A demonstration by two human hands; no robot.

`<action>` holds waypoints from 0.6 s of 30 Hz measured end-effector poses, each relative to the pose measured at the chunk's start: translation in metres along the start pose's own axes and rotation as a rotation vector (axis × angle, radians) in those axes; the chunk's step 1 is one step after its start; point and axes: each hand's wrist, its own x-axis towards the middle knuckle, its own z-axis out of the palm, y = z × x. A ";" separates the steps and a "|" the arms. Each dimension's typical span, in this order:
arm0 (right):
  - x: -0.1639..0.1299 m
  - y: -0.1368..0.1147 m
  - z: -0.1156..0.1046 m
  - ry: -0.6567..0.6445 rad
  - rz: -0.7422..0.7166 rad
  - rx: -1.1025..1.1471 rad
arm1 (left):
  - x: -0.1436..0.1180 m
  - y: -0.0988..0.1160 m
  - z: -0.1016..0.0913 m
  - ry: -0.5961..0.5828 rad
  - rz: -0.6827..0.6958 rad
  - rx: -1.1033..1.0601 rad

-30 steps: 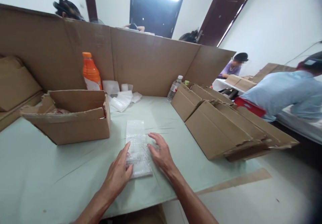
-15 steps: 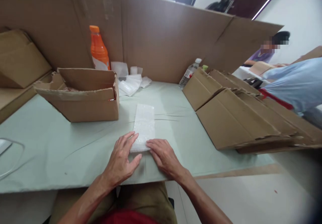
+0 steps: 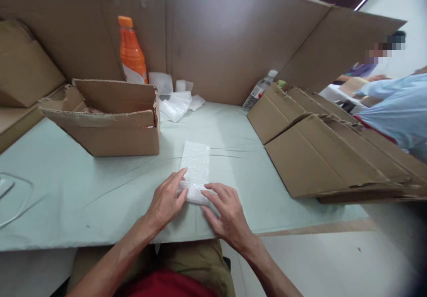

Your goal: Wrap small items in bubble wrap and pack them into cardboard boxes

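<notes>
Bubble wrap, a narrow white strip, lies lengthwise on the pale green table cover, its near end at the table's front edge and its far end pointing toward the tall cardboard screen. The left hand presses on the strip's near left corner with fingers spread and flat, gripping nothing; the right hand lies just right of it, fingertips on the near right corner, also open and flat. The near end looks slightly raised and bunched between the two hands (a fold or roll seems to be starting there, though the blur makes this hard to confirm). By my reading, the step in hand is turning the near end over on itself, and the next move would call for both hands to push evenly away so the strip stays straight.

To the far left stands an open cardboard box, with an orange bottle behind it and loose plastic pieces beside. Flattened cartons lean in a row at right, a clear water bottle behind them.
</notes>
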 end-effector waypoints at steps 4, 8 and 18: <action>0.005 0.004 0.009 -0.111 -0.028 0.017 | -0.006 0.000 -0.001 0.092 0.150 0.091; 0.005 0.003 0.002 -0.137 0.091 0.182 | -0.026 0.007 -0.017 -0.013 0.228 0.063; -0.011 -0.009 -0.008 -0.040 0.082 0.022 | -0.014 0.003 -0.005 -0.013 0.095 0.188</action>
